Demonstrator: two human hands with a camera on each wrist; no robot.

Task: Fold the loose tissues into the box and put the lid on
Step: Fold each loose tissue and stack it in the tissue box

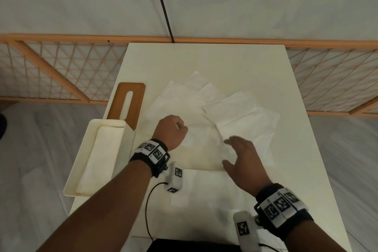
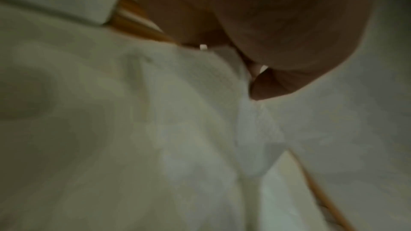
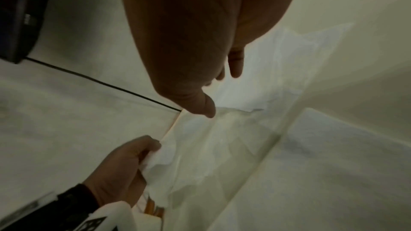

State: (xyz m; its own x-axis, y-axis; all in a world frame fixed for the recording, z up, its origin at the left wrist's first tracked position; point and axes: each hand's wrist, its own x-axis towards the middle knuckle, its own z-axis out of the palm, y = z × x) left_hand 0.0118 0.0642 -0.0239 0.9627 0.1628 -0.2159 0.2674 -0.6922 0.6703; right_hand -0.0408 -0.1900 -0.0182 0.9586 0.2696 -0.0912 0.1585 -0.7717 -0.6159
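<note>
Several loose white tissues (image 1: 231, 112) lie fanned over the middle of the white table (image 1: 204, 57). My left hand (image 1: 172, 130) is curled into a fist and grips the edge of one raised tissue (image 1: 204, 147), also seen as the tissue (image 3: 169, 161) bunched in the left hand (image 3: 124, 168). My right hand (image 1: 238, 156) hovers with fingers spread just right of that tissue; its fingers (image 3: 235, 64) hold nothing. The cream box (image 1: 98, 157) stands open at the table's left edge with folded tissue inside. The brown slotted lid (image 1: 127, 102) lies behind it.
A tissue (image 1: 204, 190) lies flat near the table's front edge. A black cable (image 1: 148, 206) runs from the left wrist device. An orange wooden lattice rail (image 1: 61, 71) runs behind the table. A dark object (image 1: 192, 247) sits at the near edge.
</note>
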